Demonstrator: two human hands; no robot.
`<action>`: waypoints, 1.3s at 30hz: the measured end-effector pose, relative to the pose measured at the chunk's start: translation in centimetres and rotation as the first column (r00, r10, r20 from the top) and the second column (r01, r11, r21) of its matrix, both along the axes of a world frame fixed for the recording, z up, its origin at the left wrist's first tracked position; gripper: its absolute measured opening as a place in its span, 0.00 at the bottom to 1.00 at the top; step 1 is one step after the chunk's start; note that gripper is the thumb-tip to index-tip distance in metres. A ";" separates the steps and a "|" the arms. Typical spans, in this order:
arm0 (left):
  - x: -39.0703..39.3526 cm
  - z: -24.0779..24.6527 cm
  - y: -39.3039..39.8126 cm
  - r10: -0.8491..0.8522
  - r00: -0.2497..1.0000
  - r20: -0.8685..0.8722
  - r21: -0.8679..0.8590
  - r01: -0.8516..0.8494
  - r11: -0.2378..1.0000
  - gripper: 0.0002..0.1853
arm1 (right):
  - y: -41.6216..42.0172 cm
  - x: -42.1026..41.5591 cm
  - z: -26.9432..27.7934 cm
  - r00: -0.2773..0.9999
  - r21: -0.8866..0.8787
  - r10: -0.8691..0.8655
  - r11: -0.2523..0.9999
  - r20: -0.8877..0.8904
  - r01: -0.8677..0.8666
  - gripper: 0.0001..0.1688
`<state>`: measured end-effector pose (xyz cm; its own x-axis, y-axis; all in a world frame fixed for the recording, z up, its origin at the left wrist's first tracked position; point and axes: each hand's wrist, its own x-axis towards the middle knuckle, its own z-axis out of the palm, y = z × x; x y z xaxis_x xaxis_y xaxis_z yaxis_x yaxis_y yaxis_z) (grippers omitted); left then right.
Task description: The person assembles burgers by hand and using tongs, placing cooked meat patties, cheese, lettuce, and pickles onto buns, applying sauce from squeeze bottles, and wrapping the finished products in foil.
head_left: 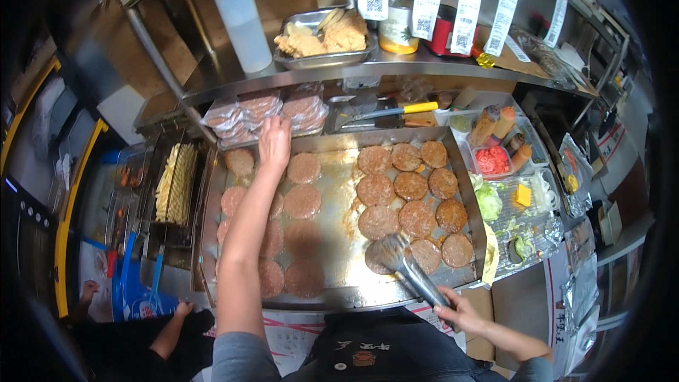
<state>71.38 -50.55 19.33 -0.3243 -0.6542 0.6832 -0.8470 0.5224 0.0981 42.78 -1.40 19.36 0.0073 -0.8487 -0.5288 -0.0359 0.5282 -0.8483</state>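
Note:
A flat steel griddle [339, 185] lies before me, carrying several round meat patties [418, 218]; those on the right look browner, those on the left paler. My left hand [275, 140] reaches across the griddle to its back left, at the front of stacked patties in plastic film [260, 106]; whether it grips one cannot be told. In my right hand [459, 310], near the front right edge, is the handle of a metal tool [419, 273], perhaps a spatula or tongs. Its blurred head is over the front right patties, partly covering one.
A steel shelf [329, 71] crosses behind, holding a squeeze bottle [244, 24] and a tray of fried food [323, 37]. Printed slips hang above. Sauce bottles [485, 124] and lettuce [487, 199] stand right; a fryer basket of fries [175, 185] is left. Another person's hand [184, 309] is lower left.

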 end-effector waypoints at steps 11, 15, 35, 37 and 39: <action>-1.9 1.7 -5.1 -0.058 0.981 0.184 0.064 0.047 0.997 0.09 | 4.6 3.2 -2.5 0.969 -0.077 -0.247 0.966 0.030 0.248 0.33; -3.5 6.2 -1.8 -0.131 0.974 0.185 -0.046 0.142 0.989 0.08 | 4.0 3.2 -2.7 0.963 -0.079 -0.264 0.960 0.052 0.267 0.32; -7.2 -8.8 5.9 -0.398 0.871 0.288 0.581 0.171 0.796 0.21 | 4.2 2.7 -2.9 0.919 -0.066 -0.360 0.925 0.160 0.374 0.31; -7.2 -8.8 5.0 -0.377 0.879 0.291 0.602 0.138 0.787 0.20 | 4.0 2.8 -3.0 0.917 -0.068 -0.361 0.924 0.170 0.377 0.31; -7.5 -8.2 4.5 -0.374 0.877 0.300 0.627 0.114 0.770 0.18 | 3.9 2.9 -3.2 0.920 -0.061 -0.354 0.928 0.169 0.369 0.30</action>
